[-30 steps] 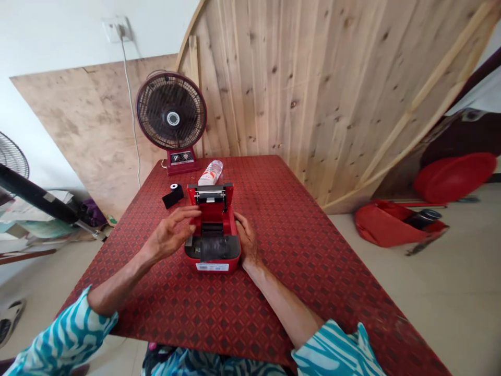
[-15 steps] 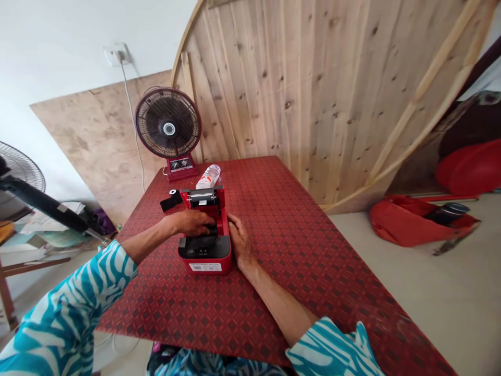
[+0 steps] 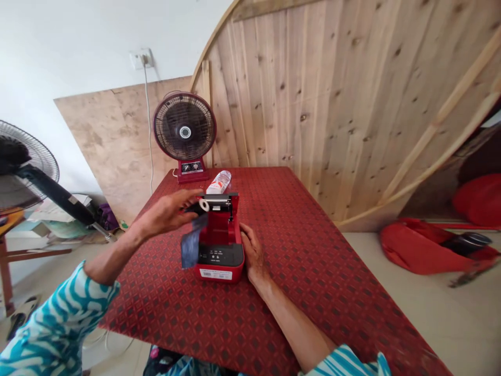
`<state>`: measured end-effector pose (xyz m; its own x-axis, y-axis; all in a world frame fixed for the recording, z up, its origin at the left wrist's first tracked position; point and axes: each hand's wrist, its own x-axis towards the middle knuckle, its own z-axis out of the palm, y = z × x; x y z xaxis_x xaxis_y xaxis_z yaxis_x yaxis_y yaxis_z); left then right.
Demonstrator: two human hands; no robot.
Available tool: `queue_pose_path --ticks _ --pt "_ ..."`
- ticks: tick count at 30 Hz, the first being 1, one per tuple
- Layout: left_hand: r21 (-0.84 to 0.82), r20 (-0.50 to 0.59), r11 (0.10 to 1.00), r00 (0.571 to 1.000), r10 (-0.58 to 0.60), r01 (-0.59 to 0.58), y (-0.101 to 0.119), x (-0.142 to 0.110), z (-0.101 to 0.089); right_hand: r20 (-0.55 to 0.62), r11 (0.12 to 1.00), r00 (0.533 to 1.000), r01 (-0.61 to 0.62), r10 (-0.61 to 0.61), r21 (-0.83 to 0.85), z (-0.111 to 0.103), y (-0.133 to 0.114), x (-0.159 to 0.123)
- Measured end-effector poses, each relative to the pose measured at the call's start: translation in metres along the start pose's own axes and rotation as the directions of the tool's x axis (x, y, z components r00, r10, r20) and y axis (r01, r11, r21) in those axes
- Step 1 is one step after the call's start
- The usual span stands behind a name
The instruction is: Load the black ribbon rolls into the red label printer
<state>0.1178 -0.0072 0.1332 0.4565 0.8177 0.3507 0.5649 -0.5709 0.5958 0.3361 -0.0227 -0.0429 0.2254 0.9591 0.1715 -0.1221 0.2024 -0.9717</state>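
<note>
A small red printer [image 3: 219, 245] with its lid up stands in the middle of the red patterned table [image 3: 305, 261]. My left hand [image 3: 166, 214] hovers above the printer's left side, fingers pinched on a dark roll with a white core [image 3: 201, 205]; a loose dark strip [image 3: 191, 244] hangs down from it. My right hand [image 3: 252, 250] lies against the printer's right side, fingers curled on its casing. Blue and white striped sleeves show at the bottom.
A red table fan [image 3: 185, 130] and a lying plastic bottle [image 3: 219, 183] are at the table's far end. Wooden panels [image 3: 332, 104] lean behind. A standing fan [image 3: 23, 167] is at left; a red bag [image 3: 422, 245] lies on the floor at right.
My left hand came up out of the printer's bay and now holds the dark roll above its left side with the strip trailing. The right hand stayed at the printer's side. The camera shifted.
</note>
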Motion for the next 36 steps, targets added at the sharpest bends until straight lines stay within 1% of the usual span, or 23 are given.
queue_pose_path --ticks 1,2,3,5,7,9,10,12,13,14,18,20,24,28,32,36 --pt "-0.043 -0.068 0.997 0.995 -0.074 0.071 -0.01 -0.003 -0.011 -0.001 1.0 1.0 -0.002 0.002 0.0 -0.001 0.0 0.0" --pt "-0.115 -0.119 0.984 0.981 -0.153 0.139 -0.023 -0.005 -0.02 -0.003 1.0 1.0 -0.004 0.004 0.002 -0.002 -0.001 -0.001" --pt "-0.213 -0.143 0.957 0.962 -0.231 0.198 -0.038 -0.008 -0.028 -0.005 1.0 1.0 -0.006 0.006 0.002 -0.002 -0.001 -0.002" --pt "-0.394 -0.203 0.881 0.91 -0.362 0.262 -0.072 -0.012 -0.038 -0.01 1.0 1.0 -0.026 0.026 -0.008 -0.003 -0.003 -0.003" --pt "-0.535 -0.282 0.807 0.847 -0.45 0.251 -0.106 -0.013 -0.041 -0.013 0.997 0.998 -0.067 0.067 -0.024 -0.004 -0.005 -0.003" --pt "-0.622 -0.336 0.753 0.796 -0.504 0.214 -0.136 -0.009 -0.041 -0.016 0.993 0.994 -0.112 0.111 -0.04 -0.005 -0.007 -0.003" --pt "-0.642 -0.357 0.741 0.779 -0.516 0.197 -0.147 -0.006 -0.04 -0.017 0.991 0.992 -0.127 0.126 -0.052 -0.006 -0.008 -0.003" --pt "-0.649 -0.386 0.74 0.763 -0.519 0.175 -0.164 0.005 -0.037 -0.014 0.986 0.99 -0.144 0.143 -0.08 -0.007 -0.009 -0.003" --pt "-0.643 -0.391 0.747 0.766 -0.511 0.17 -0.168 0.012 -0.034 -0.01 0.984 0.989 -0.149 0.148 -0.096 -0.007 -0.01 -0.003" --pt "-0.632 -0.386 0.757 0.778 -0.495 0.168 -0.171 0.02 -0.03 -0.005 0.982 0.988 -0.156 0.156 -0.111 -0.008 -0.009 -0.002" --pt "-0.514 -0.313 0.836 0.866 -0.39 0.191 -0.174 0.063 -0.009 -0.015 0.969 0.982 -0.19 0.19 -0.161 -0.01 -0.008 -0.002" --pt "-0.425 -0.282 0.875 0.885 -0.37 0.231 -0.175 0.085 0.005 -0.02 0.964 0.981 -0.194 0.194 -0.18 -0.011 -0.009 -0.002" --pt "-0.185 -0.213 0.918 0.898 -0.385 0.35 -0.182 0.12 0.027 -0.007 0.961 0.98 -0.197 0.199 -0.192 -0.012 -0.014 -0.005" --pt "0.05 -0.1 0.897 0.896 -0.433 0.439 -0.193 0.141 0.038 0.024 0.958 0.978 -0.196 0.205 -0.208 -0.012 -0.02 -0.007" --pt "0.201 0.0 0.865 0.883 -0.469 0.459 -0.203 0.15 0.042 0.055 0.964 0.983 -0.162 0.177 -0.211 -0.011 -0.023 -0.008" --pt "0.242 0.067 0.866 0.883 -0.465 0.437 -0.207 0.154 0.04 0.061 0.969 0.987 -0.131 0.146 -0.209 -0.009 -0.026 -0.009"
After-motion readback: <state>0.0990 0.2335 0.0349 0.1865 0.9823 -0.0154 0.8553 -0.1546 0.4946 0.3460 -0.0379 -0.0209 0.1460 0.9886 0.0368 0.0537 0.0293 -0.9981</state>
